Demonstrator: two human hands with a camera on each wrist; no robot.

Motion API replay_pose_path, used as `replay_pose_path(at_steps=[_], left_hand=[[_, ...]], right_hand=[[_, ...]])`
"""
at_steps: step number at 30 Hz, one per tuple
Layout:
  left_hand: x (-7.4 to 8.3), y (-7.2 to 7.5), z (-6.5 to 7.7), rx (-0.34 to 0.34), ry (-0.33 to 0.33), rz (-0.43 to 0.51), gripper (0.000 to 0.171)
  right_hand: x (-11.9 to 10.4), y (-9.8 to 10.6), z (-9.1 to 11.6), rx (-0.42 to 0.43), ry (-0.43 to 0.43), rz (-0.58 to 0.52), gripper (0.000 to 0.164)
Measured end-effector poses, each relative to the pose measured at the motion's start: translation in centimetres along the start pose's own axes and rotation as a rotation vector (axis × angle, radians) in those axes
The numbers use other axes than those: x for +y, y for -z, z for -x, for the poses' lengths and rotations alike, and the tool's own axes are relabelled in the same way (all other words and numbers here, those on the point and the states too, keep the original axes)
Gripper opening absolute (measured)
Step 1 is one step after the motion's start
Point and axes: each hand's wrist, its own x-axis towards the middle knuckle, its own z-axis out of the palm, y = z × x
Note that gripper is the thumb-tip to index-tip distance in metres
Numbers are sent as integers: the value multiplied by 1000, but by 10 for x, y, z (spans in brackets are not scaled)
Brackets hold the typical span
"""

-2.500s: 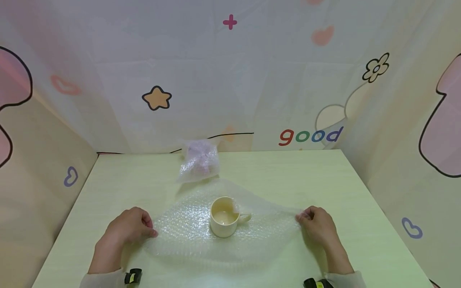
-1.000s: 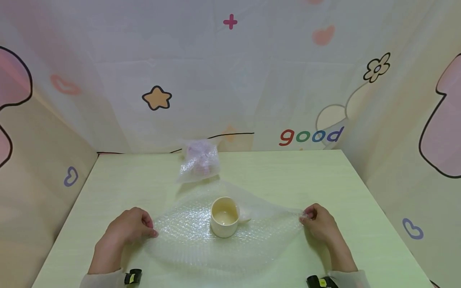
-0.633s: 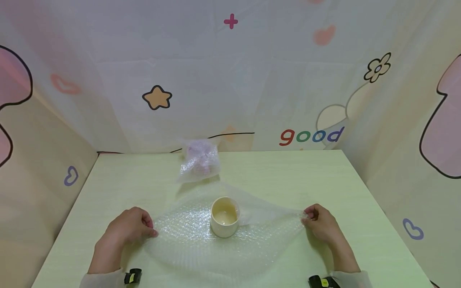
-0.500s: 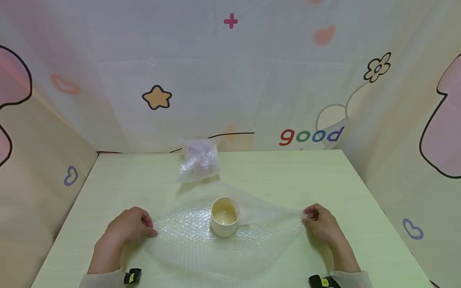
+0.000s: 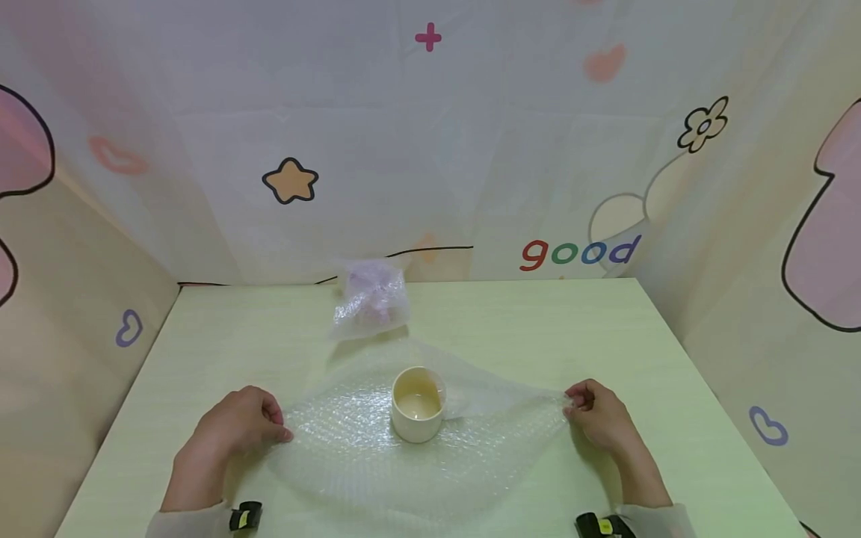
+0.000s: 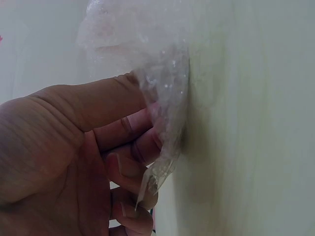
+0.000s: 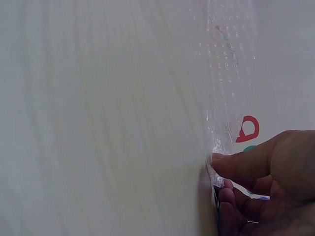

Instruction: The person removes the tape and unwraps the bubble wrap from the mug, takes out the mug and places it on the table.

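A cream mug [image 5: 417,406] stands upright on a sheet of clear bubble wrap [image 5: 356,456] spread over the table. Its handle does not show. At the sheet's left corner, my left hand [image 5: 237,424] pinches the wrap; in the left wrist view, crumpled wrap [image 6: 167,93] passes between the thumb and fingers. The right corner is pinched between the thumb and fingers of my right hand [image 5: 601,420], and the right wrist view shows the wrap edge [image 7: 221,98] running up from those fingertips. Both hands are well apart from the mug.
A bubble-wrapped bundle [image 5: 371,299], pinkish purple inside, sits behind the sheet near the back edge of the pale table [image 5: 538,321]. Printed cloth walls [image 5: 430,149] enclose the table at the back and both sides.
My right hand has shifted slightly right with its corner of the wrap. The mug's handle, visible earlier on the right, no longer shows. My left hand has stayed almost still.
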Motion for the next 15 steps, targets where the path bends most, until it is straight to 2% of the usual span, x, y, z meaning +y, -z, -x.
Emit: replay_pose_path(at_steps=[8,15], left_hand=[[0,-1,1,-3,2,4,28],[2,0,2,-2,-8,8,28]], right_hand=[[1,-1,-1,18,21,15,24],[1,-2,-1,14,6,11,24]])
